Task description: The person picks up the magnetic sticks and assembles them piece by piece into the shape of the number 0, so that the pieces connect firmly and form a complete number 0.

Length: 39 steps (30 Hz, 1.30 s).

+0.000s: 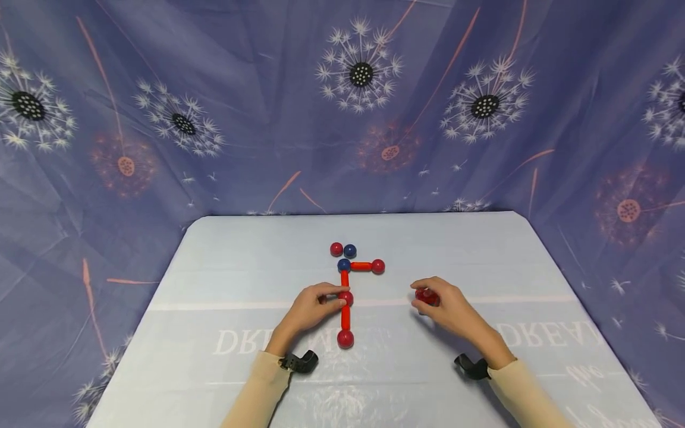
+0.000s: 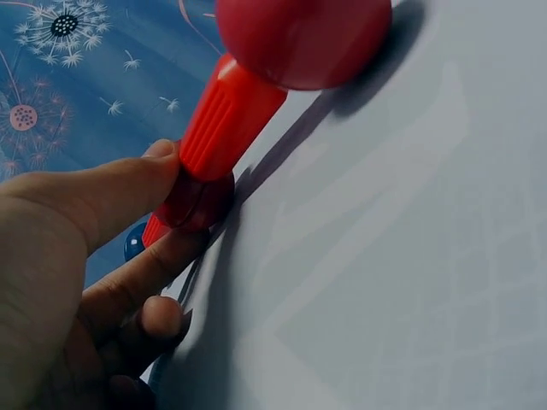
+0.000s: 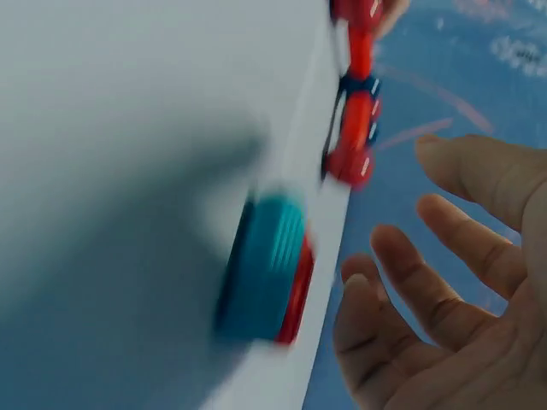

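Observation:
A shape of red rods and balls lies on the white table. Its middle red ball (image 1: 346, 298) is pinched between the thumb and fingers of my left hand (image 1: 313, 308). One red rod (image 2: 229, 120) runs from that ball to an end ball (image 1: 345, 339) nearest me. Another rod (image 1: 345, 279) leads away to a blue ball (image 1: 344, 266), where a side rod (image 1: 361, 267) ends in a red ball (image 1: 378, 266). My right hand (image 3: 461, 282), fingers spread, is beside a blue ribbed rod (image 3: 269, 265) and a red piece (image 3: 297, 295), both blurred, with nothing in its grasp.
Beyond the shape, a loose red ball (image 1: 336, 249) and a loose blue ball (image 1: 350, 251) sit side by side. A purple dandelion-print cloth (image 1: 267, 119) hangs behind the white table (image 1: 455, 238). Black bands (image 1: 301, 361) are on both wrists.

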Motion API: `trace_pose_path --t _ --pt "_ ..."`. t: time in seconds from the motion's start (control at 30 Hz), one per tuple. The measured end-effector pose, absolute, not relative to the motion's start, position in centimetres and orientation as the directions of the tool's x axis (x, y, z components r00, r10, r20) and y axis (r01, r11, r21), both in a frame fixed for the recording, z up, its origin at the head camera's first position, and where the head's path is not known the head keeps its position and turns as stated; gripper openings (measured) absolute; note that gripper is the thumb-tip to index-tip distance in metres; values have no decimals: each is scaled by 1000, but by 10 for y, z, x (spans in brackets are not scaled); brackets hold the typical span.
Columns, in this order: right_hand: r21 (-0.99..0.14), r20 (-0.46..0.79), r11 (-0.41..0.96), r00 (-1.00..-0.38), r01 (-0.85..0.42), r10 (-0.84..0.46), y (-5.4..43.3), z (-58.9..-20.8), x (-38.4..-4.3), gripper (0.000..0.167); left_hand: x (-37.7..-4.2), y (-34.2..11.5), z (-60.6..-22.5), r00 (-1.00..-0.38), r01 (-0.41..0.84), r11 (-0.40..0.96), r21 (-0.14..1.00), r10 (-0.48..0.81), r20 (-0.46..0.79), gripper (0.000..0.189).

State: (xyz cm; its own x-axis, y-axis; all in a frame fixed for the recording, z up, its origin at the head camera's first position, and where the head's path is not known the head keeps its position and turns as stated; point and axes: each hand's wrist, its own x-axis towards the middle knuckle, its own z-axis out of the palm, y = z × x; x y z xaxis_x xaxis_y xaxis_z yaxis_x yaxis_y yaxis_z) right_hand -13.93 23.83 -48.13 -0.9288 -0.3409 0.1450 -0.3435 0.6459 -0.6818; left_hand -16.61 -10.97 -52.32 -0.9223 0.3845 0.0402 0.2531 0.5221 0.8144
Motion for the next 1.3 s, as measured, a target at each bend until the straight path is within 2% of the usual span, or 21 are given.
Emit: trace_pose_path --t 0.17,0.33,0.53,0.77,0.93,1.3 --pt "-629 136 709 -943 -318 -303 272 -488 -150 34 -169 -109 -521 -928 247 549 799 371 32 32" --pt "-636 75 711 -941 -300 -331 288 -496 -157 31 -169 -107 -520 -924 279 569 774 379 55 33" --pt "-661 44 691 -934 -293 -355 292 -501 -162 26 -172 -105 -520 -910 333 570 751 404 97 35" --pt "-645 -3 715 -934 -271 -357 292 -502 -167 20 -169 -109 -517 -897 354 560 749 430 103 50" --pt "-631 -31 730 -932 -262 -361 290 -501 -171 19 -161 -114 -512 -889 356 558 750 449 88 49" --pt "-617 -47 739 -925 -270 -378 289 -500 -178 17 -140 -118 -505 -793 408 500 764 609 25 37"
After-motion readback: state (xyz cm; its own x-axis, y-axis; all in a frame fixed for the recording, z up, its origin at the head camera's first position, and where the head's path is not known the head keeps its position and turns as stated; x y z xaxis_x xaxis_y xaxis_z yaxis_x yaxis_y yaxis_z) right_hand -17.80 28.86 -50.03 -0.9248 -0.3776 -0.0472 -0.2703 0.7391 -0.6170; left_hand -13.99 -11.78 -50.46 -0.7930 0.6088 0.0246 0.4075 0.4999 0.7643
